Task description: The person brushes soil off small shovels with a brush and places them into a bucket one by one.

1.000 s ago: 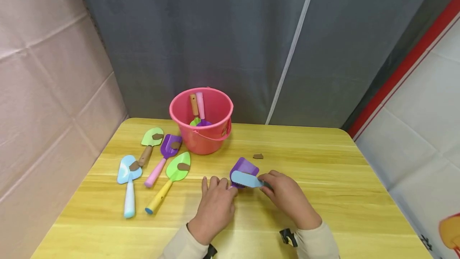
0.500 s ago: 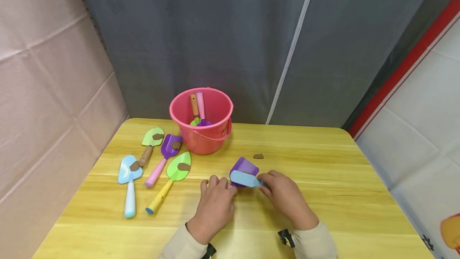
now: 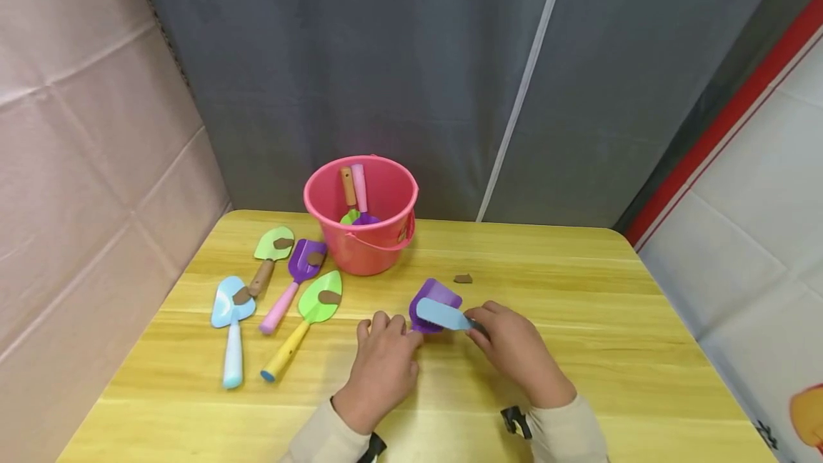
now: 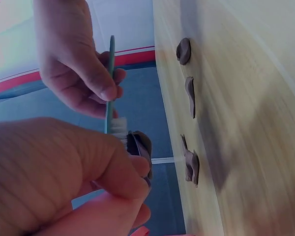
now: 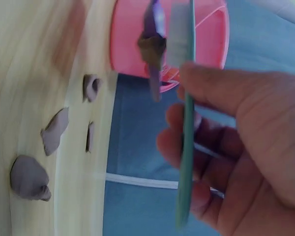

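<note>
On the table [image 3: 643, 334], a pink bucket [image 3: 352, 254] stands beyond the held purple shovel [image 3: 440, 289]

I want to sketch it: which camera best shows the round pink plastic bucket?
The head view: there the pink bucket stands uncovered, rim and handle visible. Right wrist: sideways, cropped, partly behind the long white-bristled brush. Left wrist: only pink slivers, possibly it.

Left hand [image 3: 379, 371], right hand [image 3: 519, 352]: bare | left sleeve [image 3: 326, 439]: plain beige, wrist-length; black fitting [image 3: 373, 449] alongside | right sleeve [image 3: 569, 434]: matching beige to my eye; angular black clip-like piece [image 3: 516, 422] alongside
</note>
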Action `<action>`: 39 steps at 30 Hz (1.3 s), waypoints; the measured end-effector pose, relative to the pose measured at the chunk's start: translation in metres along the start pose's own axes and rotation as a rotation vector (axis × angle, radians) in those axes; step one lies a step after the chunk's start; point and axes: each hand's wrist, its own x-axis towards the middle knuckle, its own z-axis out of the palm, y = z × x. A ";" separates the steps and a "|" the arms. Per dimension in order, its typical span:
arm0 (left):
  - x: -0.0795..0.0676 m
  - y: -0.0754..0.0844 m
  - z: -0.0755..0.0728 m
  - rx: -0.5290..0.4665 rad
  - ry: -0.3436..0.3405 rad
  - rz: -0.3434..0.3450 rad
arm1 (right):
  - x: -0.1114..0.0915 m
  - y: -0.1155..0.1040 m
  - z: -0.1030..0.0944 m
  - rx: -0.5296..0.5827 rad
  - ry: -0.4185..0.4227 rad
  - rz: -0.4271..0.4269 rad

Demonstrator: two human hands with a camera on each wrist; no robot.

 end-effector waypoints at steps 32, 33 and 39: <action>0.014 -0.006 -0.003 -0.029 -0.011 -0.041 | 0.012 0.002 -0.002 -0.005 0.080 0.031; 0.014 -0.006 -0.003 -0.036 -0.011 -0.041 | 0.012 0.002 -0.002 -0.015 0.101 0.060; 0.015 -0.006 -0.005 -0.033 -0.006 -0.055 | 0.013 0.006 -0.003 -0.056 0.148 0.173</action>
